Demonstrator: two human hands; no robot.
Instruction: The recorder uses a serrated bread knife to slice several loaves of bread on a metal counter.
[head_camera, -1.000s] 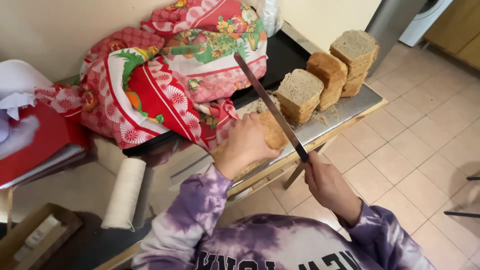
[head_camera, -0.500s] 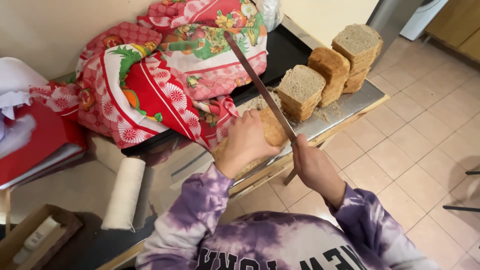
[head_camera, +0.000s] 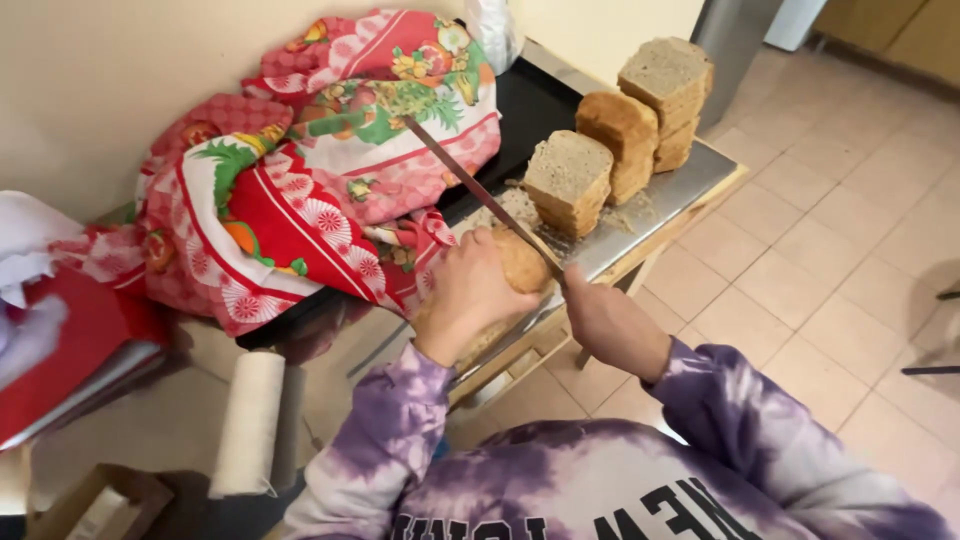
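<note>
- At the middle of the view, a brown loaf (head_camera: 520, 262) is held down on a metal tray (head_camera: 690, 180) by the left hand (head_camera: 470, 295), whose fingers are curled tightly over its near end; most of the loaf is covered by that hand.
- Just to the right, the right hand (head_camera: 607, 325) is closed around the handle of a long knife (head_camera: 480, 190); the handle itself is hidden inside the fist.
- The blade is seen slanting up and away to the left, lying across the top of the loaf; whether the edge has entered the crust cannot be made out.
- Farther along the tray, three stacks of sliced bread (head_camera: 570, 180) are stood upright in a row, the farthest one near the tray's end.
- Crumbs are scattered on the tray beside the nearest stack.
- Behind the loaf, a heap of red patterned cloths (head_camera: 300, 190) is piled against the wall, hiding part of the dark surface (head_camera: 535, 105) under it.
- On the left, a pale roll (head_camera: 248, 420) is lying below the cloths, and a red folder (head_camera: 70, 350) is cut off by the frame edge.
- Purple tie-dye sleeves (head_camera: 375, 440) fill the bottom of the view; the wooden support under the tray is mostly hidden by the arms.
</note>
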